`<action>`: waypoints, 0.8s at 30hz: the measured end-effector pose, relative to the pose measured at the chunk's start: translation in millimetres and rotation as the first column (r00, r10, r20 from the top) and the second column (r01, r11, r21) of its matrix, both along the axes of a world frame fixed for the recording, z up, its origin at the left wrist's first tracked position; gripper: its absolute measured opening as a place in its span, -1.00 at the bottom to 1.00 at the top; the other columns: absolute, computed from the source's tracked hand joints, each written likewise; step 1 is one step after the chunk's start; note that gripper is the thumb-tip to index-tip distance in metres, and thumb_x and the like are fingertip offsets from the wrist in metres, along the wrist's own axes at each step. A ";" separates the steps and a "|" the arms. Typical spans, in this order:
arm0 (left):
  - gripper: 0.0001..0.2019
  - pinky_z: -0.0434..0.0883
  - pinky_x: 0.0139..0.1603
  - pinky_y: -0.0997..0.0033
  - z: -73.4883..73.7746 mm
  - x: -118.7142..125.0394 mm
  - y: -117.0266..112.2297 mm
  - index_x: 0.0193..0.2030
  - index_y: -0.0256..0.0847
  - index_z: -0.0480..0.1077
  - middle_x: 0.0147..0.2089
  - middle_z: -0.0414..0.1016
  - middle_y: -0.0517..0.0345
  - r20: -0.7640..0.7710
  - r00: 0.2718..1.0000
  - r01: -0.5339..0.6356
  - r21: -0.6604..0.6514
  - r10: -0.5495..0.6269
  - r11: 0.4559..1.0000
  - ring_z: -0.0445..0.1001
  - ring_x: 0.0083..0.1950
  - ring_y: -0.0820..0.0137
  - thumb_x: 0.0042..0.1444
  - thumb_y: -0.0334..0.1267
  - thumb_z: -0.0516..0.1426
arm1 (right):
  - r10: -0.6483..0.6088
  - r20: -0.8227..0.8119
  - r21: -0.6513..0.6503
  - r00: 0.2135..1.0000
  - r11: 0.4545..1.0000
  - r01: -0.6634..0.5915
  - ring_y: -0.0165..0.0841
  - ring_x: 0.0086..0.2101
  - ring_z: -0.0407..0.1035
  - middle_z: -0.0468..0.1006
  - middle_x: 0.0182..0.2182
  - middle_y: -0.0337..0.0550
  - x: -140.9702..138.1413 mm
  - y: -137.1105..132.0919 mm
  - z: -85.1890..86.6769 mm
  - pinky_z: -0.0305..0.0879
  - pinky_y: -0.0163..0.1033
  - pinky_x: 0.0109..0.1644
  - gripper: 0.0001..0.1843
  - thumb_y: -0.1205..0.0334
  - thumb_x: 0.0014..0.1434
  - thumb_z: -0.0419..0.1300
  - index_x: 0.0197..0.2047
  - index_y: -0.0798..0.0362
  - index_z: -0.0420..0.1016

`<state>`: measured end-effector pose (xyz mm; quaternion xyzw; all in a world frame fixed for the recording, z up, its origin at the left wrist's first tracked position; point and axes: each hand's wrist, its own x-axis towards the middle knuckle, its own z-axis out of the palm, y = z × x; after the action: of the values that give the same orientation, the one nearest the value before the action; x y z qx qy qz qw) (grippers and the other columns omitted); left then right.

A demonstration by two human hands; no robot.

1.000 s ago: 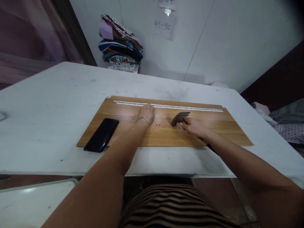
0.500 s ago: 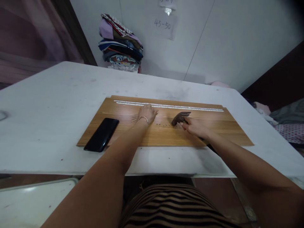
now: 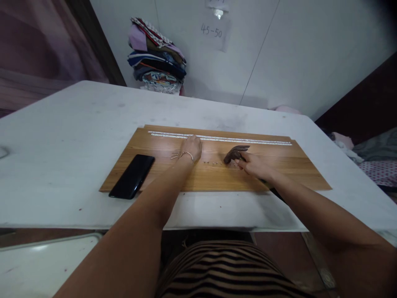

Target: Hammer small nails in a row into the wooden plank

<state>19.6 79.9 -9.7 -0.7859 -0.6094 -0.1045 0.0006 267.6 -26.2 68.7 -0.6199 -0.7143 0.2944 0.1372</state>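
A long wooden board (image 3: 288, 165) lies on the white table (image 3: 62, 136). My right hand (image 3: 254, 165) is closed round a dark claw hammer (image 3: 235, 154) close to its head, which rests on the board. My left hand (image 3: 192, 147) sits curled on the board just left of a short row of small nails (image 3: 213, 163) standing in the wood. What its fingers hold, if anything, is hidden. A few loose nails (image 3: 175, 156) lie by my left wrist. A pale strip (image 3: 248, 140) runs along the board's far edge.
A black phone (image 3: 132, 176) lies on the board's left end. Folded clothes (image 3: 156, 58) are stacked against the wall behind the table. Bedding (image 3: 376, 159) lies to the right, beyond the table's edge.
My left hand's fingers reached a little to the right half a second ago and have drawn back. The hammer and my right hand have barely moved.
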 end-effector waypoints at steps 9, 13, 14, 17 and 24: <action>-0.55 0.31 0.12 0.22 5.0 0.8 -2.2 -0.13 -0.26 0.56 -0.01 0.52 -0.14 0.008 1.000 0.008 -0.018 -0.007 1.000 0.41 0.11 0.17 0.41 -0.15 -0.13 | 0.022 0.004 -0.013 1.000 1.000 -0.022 -0.34 -0.44 0.37 0.55 -0.40 -0.12 -0.3 -0.2 0.6 0.32 -0.23 -0.26 -0.73 0.29 0.25 0.11 -0.04 0.11 0.55; -0.51 0.32 0.09 0.18 7.5 1.3 -3.4 -0.17 -0.23 0.60 -0.02 0.51 -0.14 0.009 1.000 0.011 -0.027 -0.011 1.000 0.40 0.10 0.14 0.41 -0.09 -0.13 | 0.028 0.015 -0.005 1.000 1.000 -0.028 -0.33 -0.44 0.37 0.54 -0.43 -0.14 -1.4 -0.7 1.2 0.32 -0.23 -0.26 -0.75 0.28 0.24 0.11 -0.07 0.10 0.56; -0.52 0.32 0.09 0.18 8.0 1.4 -3.6 -0.16 -0.22 0.60 -0.02 0.51 -0.14 0.013 1.000 0.010 -0.027 -0.009 1.000 0.41 0.10 0.13 0.41 -0.09 -0.12 | 0.029 0.022 -0.001 0.999 1.000 -0.029 -0.33 -0.44 0.36 0.53 -0.45 -0.15 -1.8 -0.8 1.3 0.32 -0.24 -0.26 -0.75 0.28 0.24 0.12 -0.08 0.10 0.56; -0.54 0.31 0.10 0.21 8.6 1.8 -4.0 -0.14 -0.23 0.59 -0.01 0.52 -0.12 0.015 1.000 0.000 -0.030 0.000 1.000 0.41 0.10 0.15 0.41 -0.11 -0.12 | 0.034 0.025 0.020 0.999 0.999 -0.035 -0.35 -0.46 0.34 0.51 -0.49 -0.19 -2.5 -0.9 2.1 0.30 -0.26 -0.29 -0.77 0.30 0.22 0.13 -0.10 0.09 0.56; -0.59 0.30 0.12 0.20 3.9 0.7 -0.8 -0.06 -0.29 0.52 0.02 0.52 -0.17 0.035 0.999 0.001 -0.017 0.000 1.000 0.41 0.13 0.13 0.40 -0.19 -0.12 | 0.023 0.003 0.009 1.000 1.000 -0.023 -0.34 -0.46 0.35 0.51 -0.48 -0.17 -0.3 -0.5 1.5 0.29 -0.26 -0.31 -0.76 0.27 0.24 0.11 -0.08 0.10 0.55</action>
<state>20.3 79.1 -5.8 -0.7840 -0.6101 -0.1132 -0.0170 267.3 -26.7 70.2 -0.6112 -0.7231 0.2919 0.1356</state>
